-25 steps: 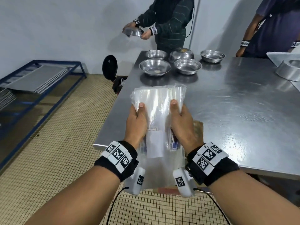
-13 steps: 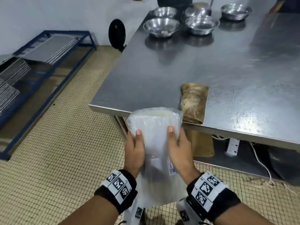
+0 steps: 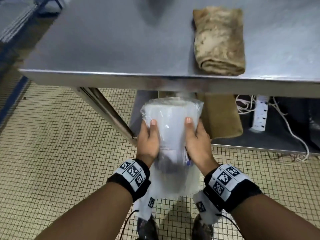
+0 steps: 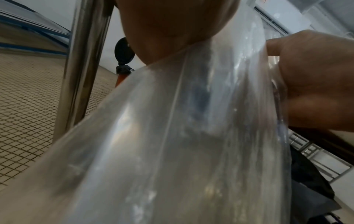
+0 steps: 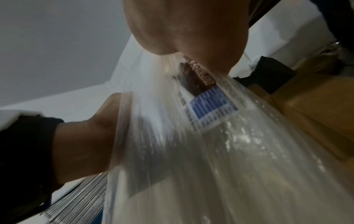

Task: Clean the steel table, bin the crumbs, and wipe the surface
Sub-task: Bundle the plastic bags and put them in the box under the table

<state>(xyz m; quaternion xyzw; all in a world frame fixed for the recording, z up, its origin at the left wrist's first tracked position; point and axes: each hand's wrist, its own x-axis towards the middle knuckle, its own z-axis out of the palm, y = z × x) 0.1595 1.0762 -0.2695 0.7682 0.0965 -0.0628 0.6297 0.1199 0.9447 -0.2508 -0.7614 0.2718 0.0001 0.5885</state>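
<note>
A clear plastic bag (image 3: 170, 122) hangs in front of me, just below the front edge of the steel table (image 3: 112, 40). My left hand (image 3: 149, 137) grips its left side and my right hand (image 3: 194, 137) grips its right side, thumbs on the near face. The bag's mouth is up by the table edge. White specks cling inside the plastic bag (image 5: 239, 144), next to a printed blue label (image 5: 210, 103). A folded brown cloth (image 3: 219, 42) lies on the table near its front edge, to the right of the bag.
The table's steel leg (image 4: 82, 63) slants down left of the bag. A lower shelf (image 3: 259, 146) holds a brown box (image 3: 220, 116), a white power strip (image 3: 259, 113) and cables. A blue rack (image 3: 20, 23) stands at far left on the tiled floor.
Both hands have brought the bag down from above the table to below its front edge. My view has tilted down, so the steel bowls and the other people have left the picture.
</note>
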